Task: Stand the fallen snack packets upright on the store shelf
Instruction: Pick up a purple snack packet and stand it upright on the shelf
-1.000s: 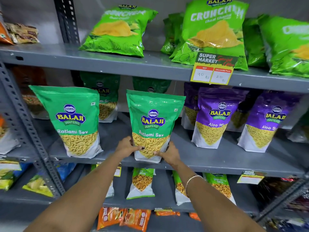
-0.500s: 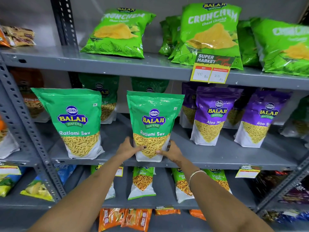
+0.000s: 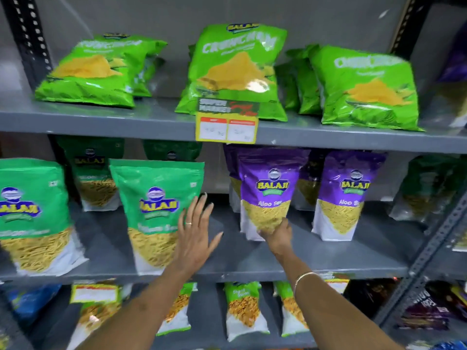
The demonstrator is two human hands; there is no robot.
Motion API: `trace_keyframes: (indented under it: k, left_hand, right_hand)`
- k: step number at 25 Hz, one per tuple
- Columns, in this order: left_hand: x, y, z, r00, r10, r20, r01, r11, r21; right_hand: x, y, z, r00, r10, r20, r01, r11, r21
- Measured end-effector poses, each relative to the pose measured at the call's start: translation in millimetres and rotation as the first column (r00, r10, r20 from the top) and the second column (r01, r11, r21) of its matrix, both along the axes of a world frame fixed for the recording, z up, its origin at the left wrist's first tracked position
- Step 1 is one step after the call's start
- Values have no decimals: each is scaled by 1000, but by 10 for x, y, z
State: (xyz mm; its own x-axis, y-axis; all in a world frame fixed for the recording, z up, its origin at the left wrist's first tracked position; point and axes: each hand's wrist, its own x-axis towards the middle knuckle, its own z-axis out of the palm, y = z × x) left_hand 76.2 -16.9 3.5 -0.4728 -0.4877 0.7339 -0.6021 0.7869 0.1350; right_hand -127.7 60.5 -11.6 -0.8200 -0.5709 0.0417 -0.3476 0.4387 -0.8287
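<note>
On the grey middle shelf a green Ratlami Sev packet stands upright. My left hand is open beside its right edge, fingers spread, holding nothing. To the right stands a purple Aloo Sev packet. My right hand grips its lower front corner. A second purple packet stands upright further right, and another green packet stands at the far left. More packets stand behind them in shadow.
The top shelf holds light-green Crunchem bags: one leaning far back at left, one in the middle, one at right. A yellow price tag hangs from that shelf's edge. Small packets stand on the lower shelf. A slotted post rises at right.
Both hands have let go of the green Ratlami Sev packet. My right hand moved right onto the purple packet, my left hand rose and opened. The view shifted right and up.
</note>
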Motion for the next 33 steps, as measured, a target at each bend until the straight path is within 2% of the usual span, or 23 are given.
trace_keyframes:
  k: [2,3,4,5,6,7,8,11,14,20,26,33]
  left_hand:
    - [-542,104,-105,998,-41,-37,47,983,178]
    - [-771,119,-139,992,-36,-121,78,931,358]
    - [-955,102,-160,976,5,-219,122,818,562]
    - [-1149,70,-171,952,86,-294,166,662,731]
    - [-1286,29,-190,937,154,-313,198,505,840]
    - [-1402,-24,-212,933,170,-316,232,386,893]
    - [-1480,-80,-230,927,161,-339,276,317,907]
    - [-1571,-140,-221,880,204,-429,391,203,898]
    - [-1551,-82,-206,864,260,-431,387,202,900]
    - [-1298,304,-253,875,249,-414,363,225,904]
    - [-1094,455,-192,940,227,-253,184,286,940]
    - [-983,554,-163,962,188,-195,132,304,943]
  right_hand:
    - [-443,51,-54,998,63,14,-63,998,10]
    - [-617,45,-83,993,116,35,-117,993,18]
    - [-749,18,-118,983,166,72,-167,986,1]
    - [-884,-24,-156,970,213,114,-212,977,-26]
    - [-967,-65,-191,954,253,159,-248,967,-49]
    - [-1054,-119,-235,936,284,207,-275,959,-75]
    - [-1101,-163,-269,914,323,245,-300,945,-130]
    - [-1099,-232,-349,801,489,346,-383,862,-331]
    - [-1111,-170,-378,769,518,375,-402,847,-347]
    - [-892,252,-348,791,497,357,-447,868,-218]
    - [-651,557,-206,794,496,352,-455,868,-196]
    - [-523,698,-121,768,543,338,-499,839,-214]
